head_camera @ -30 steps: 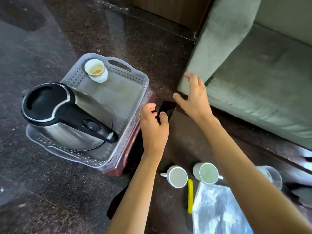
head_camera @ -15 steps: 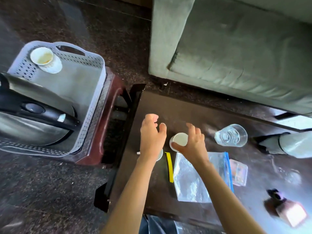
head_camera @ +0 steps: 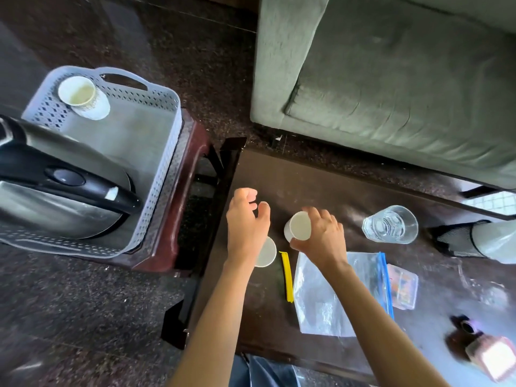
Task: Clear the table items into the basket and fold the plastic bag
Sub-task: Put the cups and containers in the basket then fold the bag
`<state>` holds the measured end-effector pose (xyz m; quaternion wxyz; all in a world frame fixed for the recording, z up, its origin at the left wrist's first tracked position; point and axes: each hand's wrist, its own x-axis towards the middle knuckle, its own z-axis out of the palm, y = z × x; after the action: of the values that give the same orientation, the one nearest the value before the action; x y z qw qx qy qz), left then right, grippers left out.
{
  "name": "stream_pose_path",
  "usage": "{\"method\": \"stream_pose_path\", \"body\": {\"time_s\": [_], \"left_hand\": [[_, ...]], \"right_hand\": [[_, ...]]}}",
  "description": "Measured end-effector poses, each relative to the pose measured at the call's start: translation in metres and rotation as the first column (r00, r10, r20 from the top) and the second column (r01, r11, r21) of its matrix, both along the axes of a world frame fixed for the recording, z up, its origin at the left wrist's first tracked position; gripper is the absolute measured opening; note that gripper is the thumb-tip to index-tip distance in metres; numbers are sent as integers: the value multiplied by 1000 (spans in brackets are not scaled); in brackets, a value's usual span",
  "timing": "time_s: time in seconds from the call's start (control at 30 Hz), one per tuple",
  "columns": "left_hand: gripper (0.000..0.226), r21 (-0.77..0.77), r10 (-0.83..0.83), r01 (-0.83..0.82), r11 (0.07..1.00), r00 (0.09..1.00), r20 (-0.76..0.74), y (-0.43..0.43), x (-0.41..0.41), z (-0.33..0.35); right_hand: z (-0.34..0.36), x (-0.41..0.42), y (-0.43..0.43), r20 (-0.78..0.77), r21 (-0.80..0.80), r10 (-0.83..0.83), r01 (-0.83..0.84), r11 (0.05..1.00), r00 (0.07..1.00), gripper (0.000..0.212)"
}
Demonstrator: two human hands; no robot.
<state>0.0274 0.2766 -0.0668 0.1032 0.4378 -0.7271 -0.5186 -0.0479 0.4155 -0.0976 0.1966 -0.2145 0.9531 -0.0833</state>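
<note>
A grey perforated basket (head_camera: 164, 152) stands on a red stool at the left. It holds a steel kettle (head_camera: 55, 191) and a small cup on a saucer (head_camera: 81, 96). On the dark table (head_camera: 307, 185), my right hand (head_camera: 321, 238) grips a white cup (head_camera: 298, 226), which is tilted. My left hand (head_camera: 245, 224) hovers over a second white cup (head_camera: 266, 252) with fingers apart, hiding most of it. A clear plastic bag (head_camera: 329, 291) with a blue zip edge lies flat behind my right wrist. A yellow clip (head_camera: 287, 275) lies between the bag and the second cup.
A clear glass (head_camera: 391, 224) stands right of the cups. A small clear packet (head_camera: 405, 286) lies beside the bag. A mesh-covered bottle (head_camera: 474, 241) lies at the right edge, and a small brown bottle (head_camera: 469, 331) stands at the lower right. A green sofa (head_camera: 391, 79) sits behind the table.
My view swung from the basket to the table. Both hands came back to the white cups; my right hand closed on one cup and tilted it.
</note>
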Motion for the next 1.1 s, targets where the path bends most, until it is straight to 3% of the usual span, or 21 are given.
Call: {"method": "stream_pose_path", "body": {"time_s": [0.37, 0.57, 0.7, 0.9, 1.1], "left_hand": [[22, -126, 283, -301, 945, 949, -140, -97, -3, 47], [25, -120, 464, -488, 865, 867, -180, -140, 0, 55], [30, -77, 553, -577, 813, 807, -208, -157, 1, 52], [34, -21, 624, -637, 771, 761, -175, -174, -4, 48], [36, 41, 711, -713, 700, 691, -132, -189, -5, 37]], "right_hand": [[88, -32, -142, -150, -386, 127, -176, 906, 981, 77], [118, -48, -242, -200, -468, 300, -360, 807, 933, 74], [118, -55, -301, -215, -411, 481, -525, 745, 850, 75], [90, -45, -366, -253, -169, 715, -758, 630, 652, 74], [61, -34, -400, -278, -72, 803, -845, 529, 527, 70]]}}
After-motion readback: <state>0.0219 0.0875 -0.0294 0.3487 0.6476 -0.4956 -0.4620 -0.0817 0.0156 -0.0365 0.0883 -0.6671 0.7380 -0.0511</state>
